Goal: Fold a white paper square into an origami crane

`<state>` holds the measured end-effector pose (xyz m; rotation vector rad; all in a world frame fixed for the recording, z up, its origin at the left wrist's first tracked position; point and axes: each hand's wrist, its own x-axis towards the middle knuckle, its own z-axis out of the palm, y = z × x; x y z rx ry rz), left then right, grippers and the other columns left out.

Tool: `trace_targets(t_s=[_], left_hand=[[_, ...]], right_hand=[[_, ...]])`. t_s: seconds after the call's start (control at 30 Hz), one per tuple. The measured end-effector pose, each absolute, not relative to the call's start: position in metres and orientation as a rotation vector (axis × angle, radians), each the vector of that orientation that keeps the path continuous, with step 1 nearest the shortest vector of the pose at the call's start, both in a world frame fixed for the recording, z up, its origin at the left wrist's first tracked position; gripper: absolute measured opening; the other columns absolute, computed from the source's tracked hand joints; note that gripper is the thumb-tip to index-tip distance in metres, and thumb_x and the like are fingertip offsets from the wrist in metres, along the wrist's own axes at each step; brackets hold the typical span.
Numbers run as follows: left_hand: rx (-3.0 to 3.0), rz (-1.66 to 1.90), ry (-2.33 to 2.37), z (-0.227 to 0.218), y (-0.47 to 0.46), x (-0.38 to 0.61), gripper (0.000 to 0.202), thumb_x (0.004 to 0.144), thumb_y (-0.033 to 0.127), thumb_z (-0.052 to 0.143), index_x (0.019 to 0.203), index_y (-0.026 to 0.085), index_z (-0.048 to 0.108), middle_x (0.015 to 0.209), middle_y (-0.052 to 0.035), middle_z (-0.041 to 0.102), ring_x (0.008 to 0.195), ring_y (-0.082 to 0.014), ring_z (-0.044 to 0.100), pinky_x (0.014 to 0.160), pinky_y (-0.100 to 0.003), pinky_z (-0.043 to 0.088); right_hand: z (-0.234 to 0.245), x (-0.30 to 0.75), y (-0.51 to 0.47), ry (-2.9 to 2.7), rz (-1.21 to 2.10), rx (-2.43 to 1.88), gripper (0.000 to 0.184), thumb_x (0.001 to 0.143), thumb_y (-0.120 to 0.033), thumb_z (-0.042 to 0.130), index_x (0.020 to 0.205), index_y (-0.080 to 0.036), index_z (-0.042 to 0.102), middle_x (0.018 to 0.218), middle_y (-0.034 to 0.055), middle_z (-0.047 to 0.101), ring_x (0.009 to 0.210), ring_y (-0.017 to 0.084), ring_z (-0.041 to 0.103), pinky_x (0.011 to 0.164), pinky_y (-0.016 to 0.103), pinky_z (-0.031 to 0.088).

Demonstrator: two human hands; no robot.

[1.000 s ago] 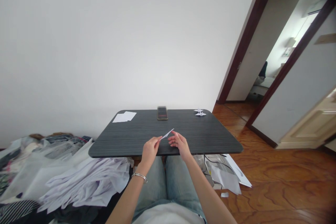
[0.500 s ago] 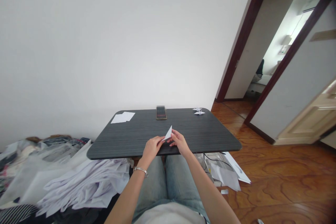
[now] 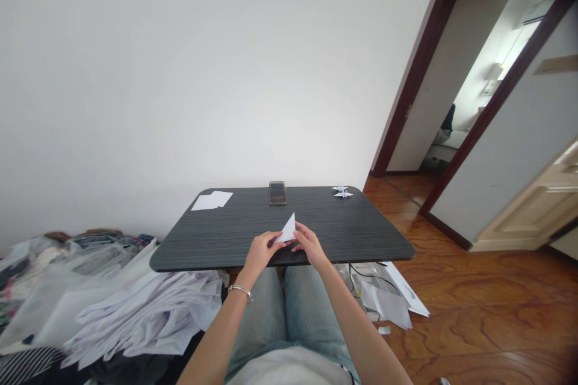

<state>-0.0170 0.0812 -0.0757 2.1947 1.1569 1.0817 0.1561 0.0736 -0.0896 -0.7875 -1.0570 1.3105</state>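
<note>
A small white piece of folded paper (image 3: 288,230), triangular with its tip pointing up, is held between both hands above the front part of the dark table (image 3: 244,222). My left hand (image 3: 262,251) pinches its lower left corner; a silver bangle circles that wrist. On the other side, my right hand (image 3: 309,245) grips the paper's right edge between thumb and fingers. Two folded paper cranes (image 3: 343,194) lie at the table's far right corner. White paper sheets (image 3: 212,200) rest at the far left.
A phone (image 3: 277,193) leans at the table's back edge, near the white wall (image 3: 226,72). Piled clothes (image 3: 144,313) lie left of the table. Papers and cables (image 3: 383,295) sit on the wooden floor at right, below a doorway (image 3: 419,72).
The folded paper has turned slightly, so more of its flat face shows. Both hands stay on it with small finger shifts.
</note>
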Motion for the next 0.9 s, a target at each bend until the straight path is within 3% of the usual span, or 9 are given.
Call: trace_targets(t_s=[0.2, 0.37, 0.67, 0.8, 0.9], left_hand=[[2.138, 1.111, 1.161, -0.0777, 0.0849, -0.0181, 0.035, 0.074, 0.036, 0.064, 0.105, 0.019, 0.064, 0.1, -0.0081, 0.069, 0.078, -0.0196, 0.063, 0.073, -0.031, 0.049], [2.086, 1.127, 1.178, -0.0767, 0.0864, -0.0191, 0.036, 0.072, 0.034, 0.065, 0.104, 0.017, 0.064, 0.101, -0.0082, 0.069, 0.077, -0.019, 0.063, 0.073, -0.031, 0.05], [2.043, 1.111, 1.198, -0.0739, 0.0809, -0.0151, 0.038, 0.072, 0.043, 0.062, 0.101, 0.02, 0.067, 0.098, -0.0078, 0.07, 0.076, -0.0208, 0.064, 0.07, -0.029, 0.048], [2.005, 1.149, 1.22, -0.0745, 0.0801, -0.0155, 0.033, 0.08, 0.043, 0.051, 0.092, 0.018, 0.068, 0.08, -0.0063, 0.07, 0.067, -0.0192, 0.061, 0.065, -0.028, 0.043], [1.94, 1.188, 1.236, -0.0768, 0.0854, -0.0194, 0.037, 0.081, 0.044, 0.047, 0.073, 0.014, 0.067, 0.06, -0.003, 0.062, 0.055, -0.016, 0.052, 0.056, -0.025, 0.037]], right_hand=[[-0.0913, 0.1576, 0.0735, -1.125, 1.295, -0.772, 0.057, 0.072, -0.035, 0.065, 0.124, -0.018, 0.049, 0.076, 0.0035, 0.066, 0.067, 0.017, 0.062, 0.048, 0.022, 0.05], [-0.0898, 0.1573, 0.0731, -1.112, 1.33, -0.738, 0.055, 0.071, -0.031, 0.066, 0.123, -0.021, 0.051, 0.084, 0.0039, 0.067, 0.069, 0.016, 0.062, 0.049, 0.022, 0.049], [-0.0935, 0.1547, 0.0749, -1.188, 1.24, -0.824, 0.054, 0.068, -0.025, 0.065, 0.119, -0.017, 0.05, 0.071, 0.001, 0.068, 0.06, 0.015, 0.061, 0.045, 0.023, 0.047], [-0.0952, 0.1538, 0.0755, -1.206, 1.176, -0.87, 0.052, 0.07, -0.027, 0.063, 0.119, -0.015, 0.049, 0.066, -0.0001, 0.066, 0.057, 0.015, 0.062, 0.045, 0.023, 0.047], [-0.0954, 0.1528, 0.0758, -1.189, 1.142, -0.91, 0.051, 0.07, -0.03, 0.063, 0.117, -0.014, 0.05, 0.063, -0.0005, 0.065, 0.053, 0.015, 0.062, 0.042, 0.023, 0.046]])
